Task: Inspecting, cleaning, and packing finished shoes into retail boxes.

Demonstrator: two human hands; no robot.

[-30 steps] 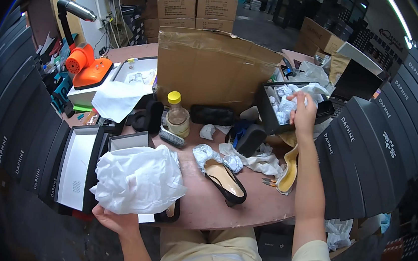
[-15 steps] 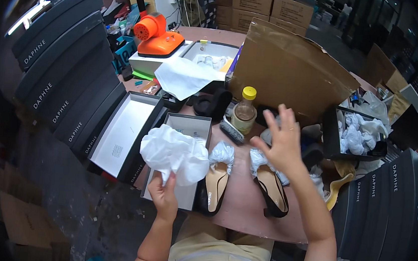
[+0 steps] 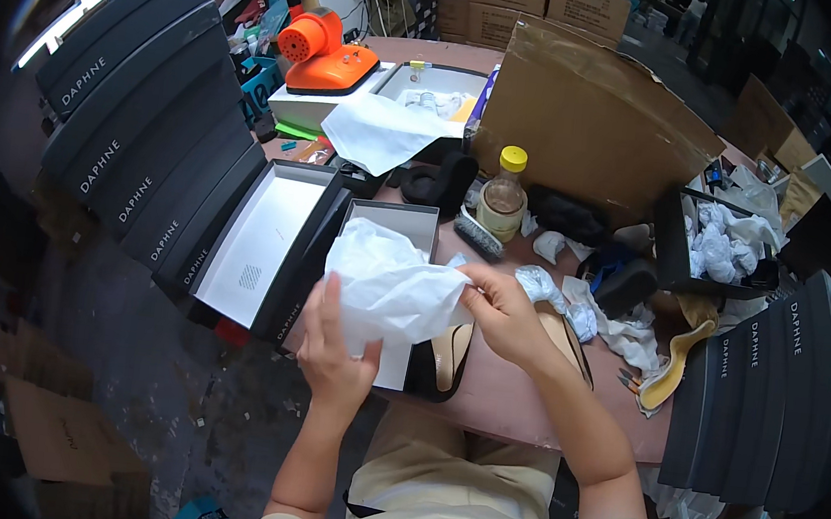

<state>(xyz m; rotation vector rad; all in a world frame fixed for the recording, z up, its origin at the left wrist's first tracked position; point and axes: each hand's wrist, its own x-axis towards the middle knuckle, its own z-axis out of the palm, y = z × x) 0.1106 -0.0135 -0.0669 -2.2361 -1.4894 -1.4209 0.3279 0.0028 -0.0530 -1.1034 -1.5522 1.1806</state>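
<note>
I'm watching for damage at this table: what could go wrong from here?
The white paper could tear if the right hand, pinching its edge, pulls too hard. The paper partly hides the black shoe near the table's front edge, so a careless sweep might knock that shoe off. The yellow-capped bottle stands beyond the paper and might tip if an arm reaches across.
</note>
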